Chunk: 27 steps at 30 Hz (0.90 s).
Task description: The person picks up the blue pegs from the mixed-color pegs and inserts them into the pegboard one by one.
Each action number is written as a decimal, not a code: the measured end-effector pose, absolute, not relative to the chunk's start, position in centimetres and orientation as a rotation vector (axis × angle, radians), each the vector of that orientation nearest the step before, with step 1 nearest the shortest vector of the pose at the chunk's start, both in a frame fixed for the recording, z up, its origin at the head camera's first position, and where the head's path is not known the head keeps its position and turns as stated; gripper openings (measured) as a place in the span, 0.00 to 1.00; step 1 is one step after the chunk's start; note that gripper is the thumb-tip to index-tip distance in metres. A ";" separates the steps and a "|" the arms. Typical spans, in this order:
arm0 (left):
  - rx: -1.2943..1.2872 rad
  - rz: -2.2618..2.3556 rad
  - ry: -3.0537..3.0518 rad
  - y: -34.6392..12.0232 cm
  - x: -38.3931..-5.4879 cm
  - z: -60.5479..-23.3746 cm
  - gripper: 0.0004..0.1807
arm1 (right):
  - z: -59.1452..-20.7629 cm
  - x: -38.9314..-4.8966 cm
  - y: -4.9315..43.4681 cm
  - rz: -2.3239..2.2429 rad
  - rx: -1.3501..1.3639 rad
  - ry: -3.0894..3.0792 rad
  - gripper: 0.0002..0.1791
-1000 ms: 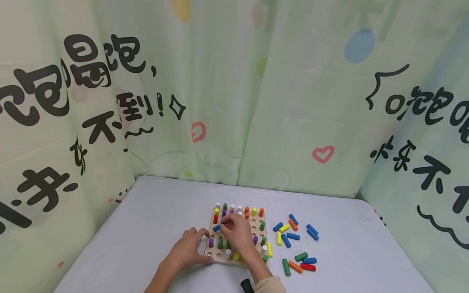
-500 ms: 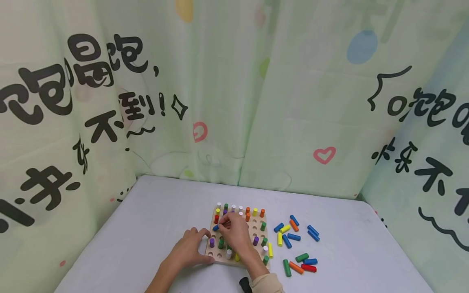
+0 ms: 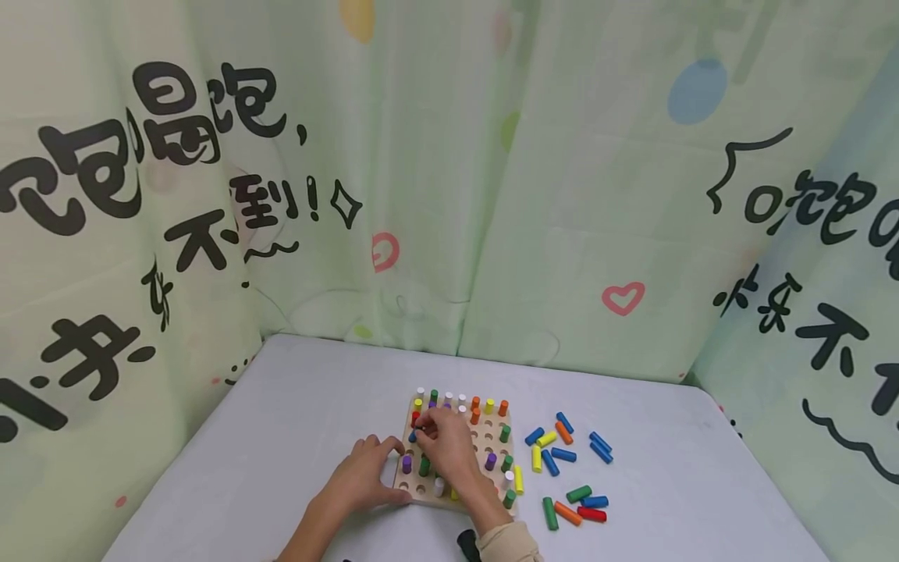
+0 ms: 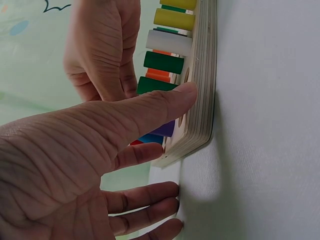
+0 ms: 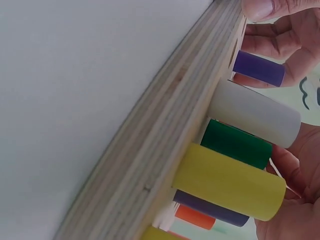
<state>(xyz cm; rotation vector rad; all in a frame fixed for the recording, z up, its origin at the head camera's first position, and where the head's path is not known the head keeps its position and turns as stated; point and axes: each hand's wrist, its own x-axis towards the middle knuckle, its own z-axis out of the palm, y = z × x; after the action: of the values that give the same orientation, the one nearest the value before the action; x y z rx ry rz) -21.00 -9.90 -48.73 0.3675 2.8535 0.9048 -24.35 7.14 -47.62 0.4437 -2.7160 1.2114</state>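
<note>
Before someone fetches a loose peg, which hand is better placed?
Probably the right hand: it is nearer the loose pegs, while the left hand touches the board at its left edge.

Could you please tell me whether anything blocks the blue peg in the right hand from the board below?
Nothing visible does; a red peg stands just beyond the blue peg and a purple peg nearer, neither beneath it.

Up high on the near side, the head view faces forward and down, well back, taking in worktop (image 3: 316, 390) and curtain (image 3: 548, 195). Down low, rolled sideways, come both wrist views, tight on the board (image 4: 202, 90), sharing its near edge; the right one sits nearest.
</note>
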 end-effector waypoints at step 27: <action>0.375 0.908 2.845 -9.9 -21.0 -48.7 0.34 | -47.9 -23.2 7.6 1.275 0.409 -2.644 0.04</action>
<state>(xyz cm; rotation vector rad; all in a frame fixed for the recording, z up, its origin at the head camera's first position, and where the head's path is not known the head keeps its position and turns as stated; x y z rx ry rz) -21.02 -9.93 -48.74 0.3748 2.8455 0.9085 -23.23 7.57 -47.91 0.4092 -2.6438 1.2750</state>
